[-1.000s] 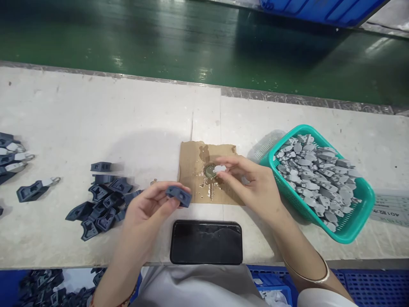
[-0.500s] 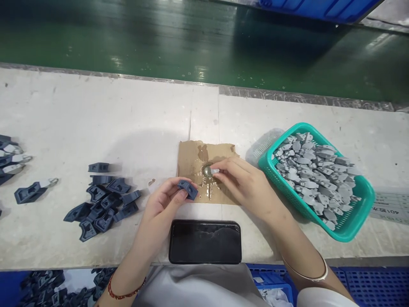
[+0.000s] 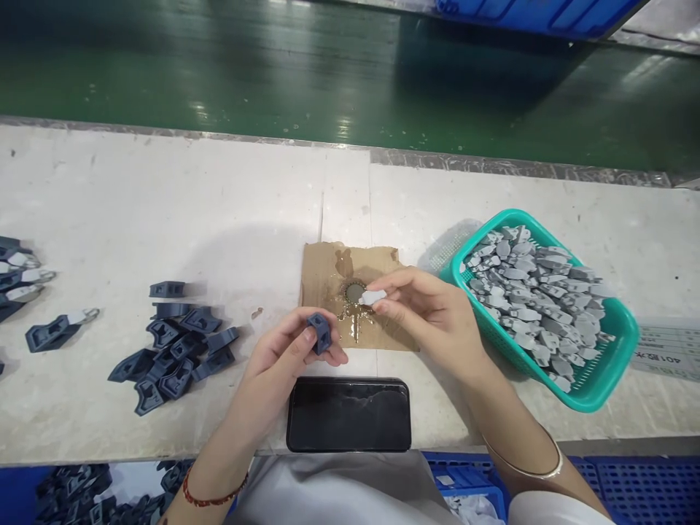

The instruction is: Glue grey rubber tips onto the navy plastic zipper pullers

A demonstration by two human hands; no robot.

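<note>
Surface: pale work table [image 3: 246, 182], scuffed and speckled, with seam lines running down the middle of the frame. Beyond its grey edge, a glossy green strip [image 3: 262, 87] spans the top, carrying bright light reflections and a dark patch toward the right. A blue bin [image 3: 539, 14] sits at the upper right edge.

Centre: torn-edged brown cardboard [image 3: 314, 277] lies flat on the table, with dark stains and glistening wet spots around a small round dish [image 3: 355, 293]. Just below the cardboard, a black phone [image 3: 348, 415] lies screen up.

Left hand [image 3: 281, 350], centre: thumb and fingers closed on a dark blue block [image 3: 320, 334], above the lower left part of the cardboard. Right hand [image 3: 437, 313], right of centre: thumb and fingertips pinched on a light grey piece [image 3: 372, 297], beside the dish. Block and piece are apart.

Right of frame: teal basket [image 3: 620, 332] heaped with grey pieces [image 3: 539, 299]; a printed sheet [image 3: 670, 354] beside it. Left of centre: a loose pile of dark blocks [image 3: 183, 354]. Far left: a dark block with pale tip and metal loop [image 3: 52, 333], similar ones above it. Lower right corner: blue perforated crate [image 3: 648, 485].
</note>
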